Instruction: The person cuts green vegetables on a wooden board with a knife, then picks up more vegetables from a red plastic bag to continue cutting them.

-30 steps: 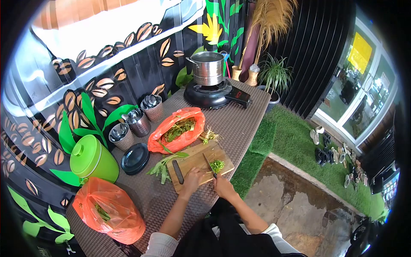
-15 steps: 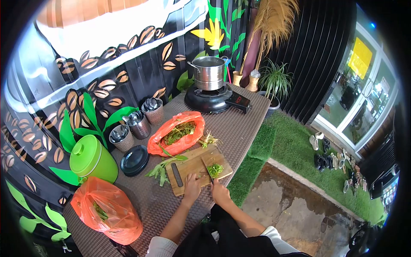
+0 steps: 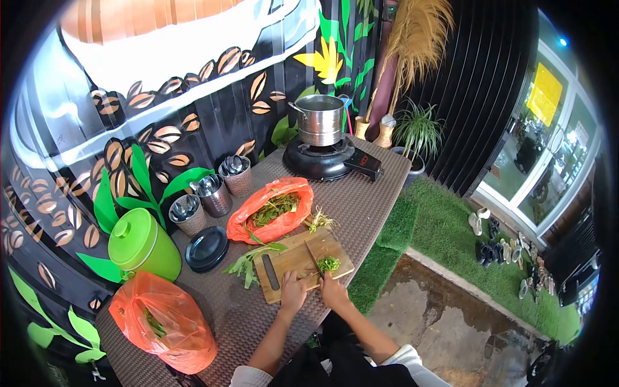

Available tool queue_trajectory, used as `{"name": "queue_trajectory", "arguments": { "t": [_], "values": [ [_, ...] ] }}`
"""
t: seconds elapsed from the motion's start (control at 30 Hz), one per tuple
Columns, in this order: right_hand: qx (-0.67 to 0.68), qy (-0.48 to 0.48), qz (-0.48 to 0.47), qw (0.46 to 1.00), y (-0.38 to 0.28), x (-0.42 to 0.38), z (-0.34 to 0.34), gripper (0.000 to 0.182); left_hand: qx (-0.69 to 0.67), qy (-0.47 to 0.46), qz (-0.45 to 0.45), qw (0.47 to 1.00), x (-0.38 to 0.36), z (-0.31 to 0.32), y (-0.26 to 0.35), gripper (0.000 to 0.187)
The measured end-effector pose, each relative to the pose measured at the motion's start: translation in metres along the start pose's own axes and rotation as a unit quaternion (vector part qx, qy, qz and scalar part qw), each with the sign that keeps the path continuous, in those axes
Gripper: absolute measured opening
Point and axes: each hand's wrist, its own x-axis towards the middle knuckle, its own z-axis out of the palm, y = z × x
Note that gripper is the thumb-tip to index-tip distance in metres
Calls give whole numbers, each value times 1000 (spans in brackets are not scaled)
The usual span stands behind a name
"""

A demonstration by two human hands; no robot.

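Observation:
A knife (image 3: 314, 258) is gripped by its handle in my right hand (image 3: 334, 292), at the near edge of the wooden cutting board (image 3: 298, 250). Its blade points away from me over the board, just left of a small pile of chopped greens (image 3: 329, 263). My left hand (image 3: 294, 291) rests on the board's near part, left of the knife, fingers curled and pressed together. Whatever lies under those fingers is hidden. Long leafy stems (image 3: 248, 263) lie over the table and the board's far left corner, while trimmed roots (image 3: 320, 220) sit beyond the board.
An open orange plastic bag (image 3: 271, 209) of greens stands behind the board; another orange bag (image 3: 164, 322) is at the near left. Dark plates (image 3: 206, 245), a green lidded bucket (image 3: 143, 242) and cutlery cups (image 3: 216, 195) line the wall side. A steel pot (image 3: 320, 122) sits on a portable stove (image 3: 319, 161).
The view has tilted slightly, so the table's things appear a little lower. Both hands stay at the board's near edge, and the knife remains left of the chopped pile.

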Motion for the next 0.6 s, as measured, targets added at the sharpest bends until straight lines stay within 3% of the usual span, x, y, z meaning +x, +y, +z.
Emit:
{"name": "queue_trajectory", "arguments": {
  "t": [0.07,0.2,0.3,0.47,0.6],
  "values": [
    [31,1,-50,998,7,15,1,32,-4,-5,-10,1000,0,2,-3,33],
    [13,19,-52,998,4,-3,-2,32,-26,-6,-9,1000,1,-1,-1,34],
    [-22,-20,24,999,-6,-14,-1,31,0,34,9,999,0,0,0,32],
    [35,-15,-61,997,14,18,-1,33,-17,2,5,1000,1,-3,1,37],
    [-11,63,-43,997,4,-11,4,29,5,11,23,1000,5,-4,1,37]
  ]
}}
